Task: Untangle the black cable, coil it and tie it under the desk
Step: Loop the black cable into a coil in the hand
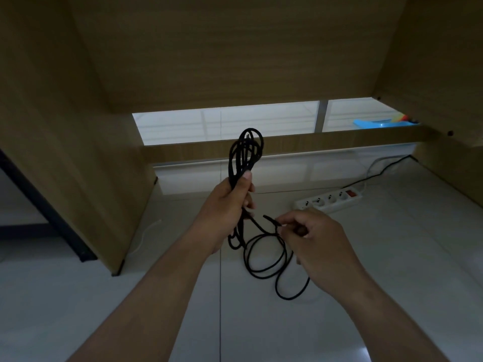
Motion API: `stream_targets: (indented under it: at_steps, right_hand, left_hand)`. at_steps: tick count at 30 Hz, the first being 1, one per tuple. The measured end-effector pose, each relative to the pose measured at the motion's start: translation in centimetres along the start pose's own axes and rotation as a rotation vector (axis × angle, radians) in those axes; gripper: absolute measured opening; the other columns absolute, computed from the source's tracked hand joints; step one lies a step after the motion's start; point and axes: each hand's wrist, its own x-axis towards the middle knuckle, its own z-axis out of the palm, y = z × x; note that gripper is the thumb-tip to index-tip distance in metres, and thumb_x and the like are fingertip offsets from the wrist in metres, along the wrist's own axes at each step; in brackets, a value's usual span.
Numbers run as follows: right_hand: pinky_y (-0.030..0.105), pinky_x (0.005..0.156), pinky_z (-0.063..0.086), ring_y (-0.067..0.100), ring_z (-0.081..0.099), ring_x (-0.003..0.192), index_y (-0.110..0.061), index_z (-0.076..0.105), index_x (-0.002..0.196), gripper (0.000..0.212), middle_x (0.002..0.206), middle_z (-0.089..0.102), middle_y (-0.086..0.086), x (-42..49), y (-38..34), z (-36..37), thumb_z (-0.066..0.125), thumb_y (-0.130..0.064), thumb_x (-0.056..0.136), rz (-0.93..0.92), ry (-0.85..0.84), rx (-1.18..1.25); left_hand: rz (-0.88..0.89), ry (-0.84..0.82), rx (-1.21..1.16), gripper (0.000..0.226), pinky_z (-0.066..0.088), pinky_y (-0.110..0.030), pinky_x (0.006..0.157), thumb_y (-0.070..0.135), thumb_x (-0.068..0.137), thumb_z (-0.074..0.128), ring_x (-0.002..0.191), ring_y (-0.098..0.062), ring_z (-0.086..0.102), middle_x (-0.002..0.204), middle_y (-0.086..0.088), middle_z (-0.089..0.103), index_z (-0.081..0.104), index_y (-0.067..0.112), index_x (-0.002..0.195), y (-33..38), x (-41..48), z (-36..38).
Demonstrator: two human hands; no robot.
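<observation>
— Where do we have the black cable (245, 152)?

— Our left hand (226, 205) is closed round a bunch of its loops, held upright above the tiled floor (130, 296) under the desk (235, 61); more loops hang down between our hands.

— And the right hand (317, 237)?

— We pinch one strand between thumb and forefinger, the other fingers curled. The white power strip (330, 199) lies on the floor just behind it.
</observation>
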Motion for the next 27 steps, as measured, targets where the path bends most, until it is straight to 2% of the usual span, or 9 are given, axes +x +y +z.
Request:
stream_targets:
  at_steps: [2,4,6,8,13,17,20,22,27]
  right_hand:
    - [0.01,0.062,0.041,0.0,0.059,0.074,-0.027,0.074,0.098,0.016,0.088,0.065,-0.007,-0.1,0.0,0.0,0.062,-0.018,0.092,-0.026,-0.028,-0.051]
    - [0.013,0.067,0.045,0.001,0.061,0.08,-0.028,0.074,0.103,0.018,0.092,0.067,-0.007,-0.2,0.1,0.0,0.059,-0.02,0.095,-0.053,-0.091,-0.125]
    - [0.015,0.06,0.041,-0.002,0.057,0.066,-0.031,0.072,0.105,0.02,0.083,0.065,-0.012,-0.2,0.4,-0.1,0.056,-0.024,0.096,-0.081,-0.16,-0.239]
    - [0.012,0.051,0.031,-0.003,0.048,0.051,-0.03,0.071,0.105,0.021,0.069,0.057,-0.015,-0.2,0.6,0.0,0.052,-0.026,0.097,-0.106,-0.189,-0.321]
    - [0.014,0.043,0.035,-0.003,0.048,0.046,-0.027,0.062,0.084,0.015,0.055,0.053,-0.012,0.2,0.6,-0.5,0.054,-0.029,0.096,-0.118,-0.116,-0.24]
    - [0.015,0.039,0.031,0.004,0.039,0.04,-0.025,0.056,0.07,0.025,0.051,0.053,-0.021,0.3,0.5,-1.3,0.06,-0.028,0.094,-0.118,-0.123,-0.131]
    - [0.012,0.049,0.035,0.0,0.049,0.054,-0.022,0.057,0.069,0.025,0.058,0.055,-0.015,0.5,0.5,-1.7,0.062,-0.028,0.093,-0.177,-0.037,-0.181]
    - [0.014,0.047,0.034,0.002,0.047,0.051,-0.018,0.06,0.07,0.026,0.055,0.05,-0.01,0.6,0.6,-1.9,0.061,-0.03,0.093,-0.175,0.005,-0.158]
    - [0.012,0.044,0.033,0.002,0.046,0.045,-0.016,0.066,0.068,0.026,0.05,0.054,-0.013,0.8,0.6,-2.2,0.065,-0.028,0.091,-0.067,0.039,0.005]
  left_hand:
    - [-0.035,0.001,-0.165,0.035,0.059,-0.034,0.071,0.049,0.096,0.051,0.054,-0.01,0.058,0.054,0.008,0.045,0.055,0.016,0.087,0.0,-0.3,0.7]
    - [-0.078,-0.025,-0.29,0.033,0.055,-0.029,0.058,0.049,0.096,0.051,0.046,-0.009,0.043,0.056,0.007,0.038,0.052,0.017,0.088,0.1,-0.4,1.1]
    - [-0.121,-0.058,-0.372,0.033,0.04,-0.021,0.043,0.052,0.096,0.048,0.044,-0.008,0.031,0.057,0.008,0.033,0.049,0.019,0.089,0.3,-0.6,1.1]
    - [-0.188,-0.086,-0.438,0.035,0.028,-0.019,0.037,0.055,0.096,0.046,0.044,-0.007,0.024,0.057,0.008,0.03,0.049,0.02,0.092,0.4,-0.5,0.8]
    - [-0.338,-0.261,-0.35,0.035,0.02,-0.017,0.035,0.054,0.094,0.05,0.044,-0.007,0.019,0.058,0.008,0.028,0.05,0.019,0.097,0.3,-0.5,0.0]
    - [-0.406,-0.43,-0.291,0.037,0.02,-0.016,0.035,0.055,0.091,0.056,0.043,-0.005,0.019,0.058,0.008,0.025,0.053,0.018,0.1,0.1,-0.6,-0.4]
    - [-0.401,-0.608,-0.251,0.046,0.02,-0.015,0.035,0.051,0.088,0.062,0.043,-0.004,0.018,0.06,0.008,0.021,0.058,0.016,0.118,0.2,-1.1,-0.7]
    - [-0.363,-0.706,-0.228,0.05,0.019,-0.016,0.035,0.045,0.087,0.068,0.043,-0.004,0.018,0.06,0.008,0.021,0.057,0.019,0.128,0.2,-1.3,-0.7]
    - [-0.276,-0.761,-0.059,0.003,0.02,-0.017,0.037,0.031,0.09,0.067,0.043,-0.007,0.019,0.058,0.006,0.025,0.068,0.027,0.09,0.4,-1.4,-0.5]
